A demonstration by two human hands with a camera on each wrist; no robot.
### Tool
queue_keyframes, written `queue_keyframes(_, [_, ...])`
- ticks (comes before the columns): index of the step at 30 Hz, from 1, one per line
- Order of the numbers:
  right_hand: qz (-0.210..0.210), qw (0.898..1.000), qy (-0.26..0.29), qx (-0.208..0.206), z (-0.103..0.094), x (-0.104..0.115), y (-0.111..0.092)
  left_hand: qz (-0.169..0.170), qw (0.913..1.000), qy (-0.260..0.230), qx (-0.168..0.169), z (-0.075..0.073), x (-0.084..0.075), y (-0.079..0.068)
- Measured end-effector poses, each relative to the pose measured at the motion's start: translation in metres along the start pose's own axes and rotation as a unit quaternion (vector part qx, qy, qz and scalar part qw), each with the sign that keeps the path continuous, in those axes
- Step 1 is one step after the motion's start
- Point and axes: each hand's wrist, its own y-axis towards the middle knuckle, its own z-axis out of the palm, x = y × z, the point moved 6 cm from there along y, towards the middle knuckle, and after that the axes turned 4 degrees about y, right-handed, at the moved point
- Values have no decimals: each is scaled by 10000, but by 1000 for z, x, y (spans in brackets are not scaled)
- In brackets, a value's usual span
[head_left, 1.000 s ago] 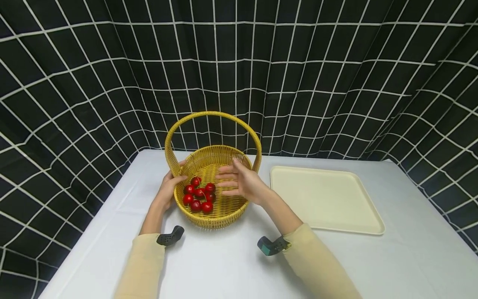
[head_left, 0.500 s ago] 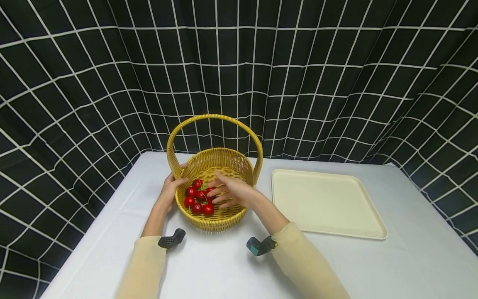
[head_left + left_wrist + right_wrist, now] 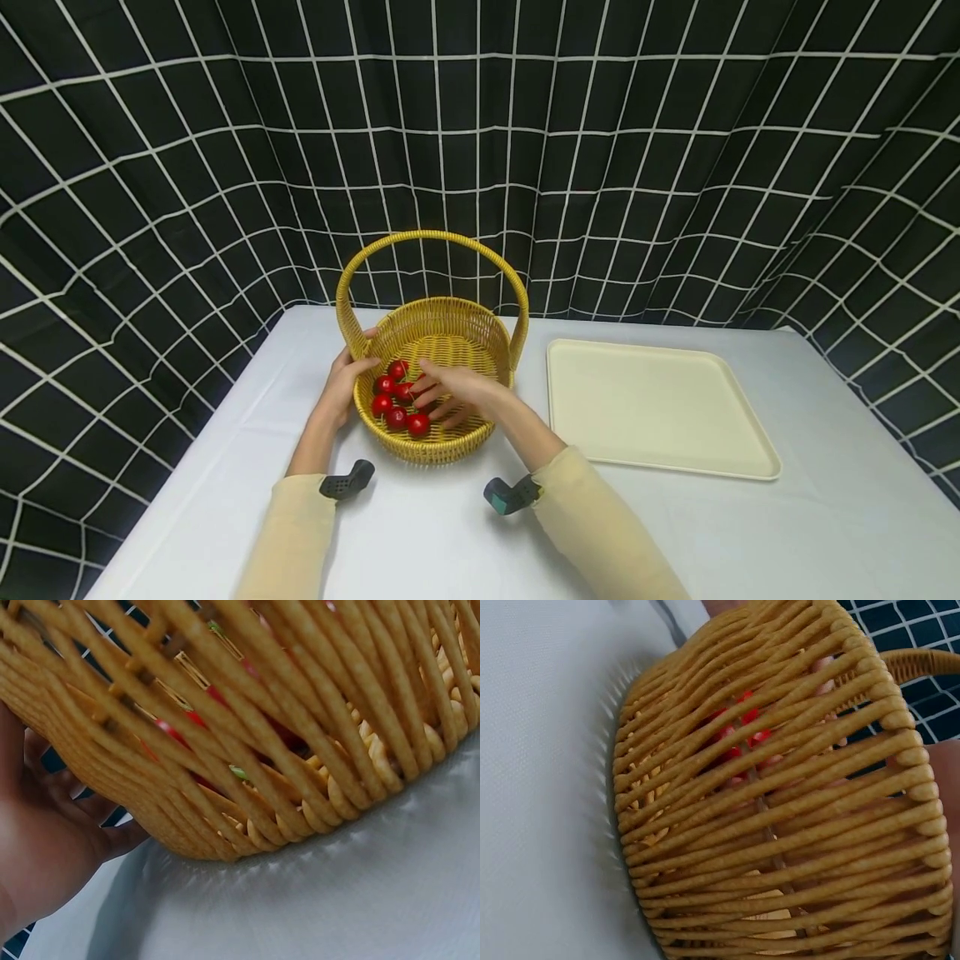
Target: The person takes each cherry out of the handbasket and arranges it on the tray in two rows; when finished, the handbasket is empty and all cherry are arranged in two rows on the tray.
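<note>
A yellow wicker basket with a tall arched handle stands on the table. Several red cherries lie in its left half. My left hand holds the basket's left rim, thumb over the edge and fingers along the outer wall; the left wrist view shows that hand against the weave. My right hand reaches inside over the right of the cherries, its fingers apart and slightly bent, partly covering some of them. Through the slats in the right wrist view, red cherries show only in pieces, fingertips near them.
To the right of the basket lies a cream rectangular tray on the white tablecloth. Black curtains with a white grid enclose the table's back and sides. The basket handle arches above both hands.
My right hand has moved left and down into the basket, from above its right side to the cherries. The left hand keeps its hold on the rim. The head view shifted slightly.
</note>
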Motion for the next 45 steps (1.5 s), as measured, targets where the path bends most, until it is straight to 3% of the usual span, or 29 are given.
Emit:
queue_keyframes(8, [89, 9997, -160, 132, 7, -1, 2, 13, 10000, -76, -2, 1, 0, 0])
queue_keyframes(18, [131, 9954, -489, 815, 20, -5, 5, 10, 9999, -95, -31, 0, 0, -1])
queue_keyframes(25, [185, 9918, -807, 976, 26, -7, 6, 8, 10000, -71, -39, 0, 0, 0])
queue_keyframes(38, [-192, 9829, -1176, 1402, 32, -5, 8, -35, 9999, -129, -66, 1, 2, 1])
queue_keyframes(45, [-356, 9835, -939, 1502, 32, -4, 7, -82, 9997, -232, -97, 0, 3, 2])
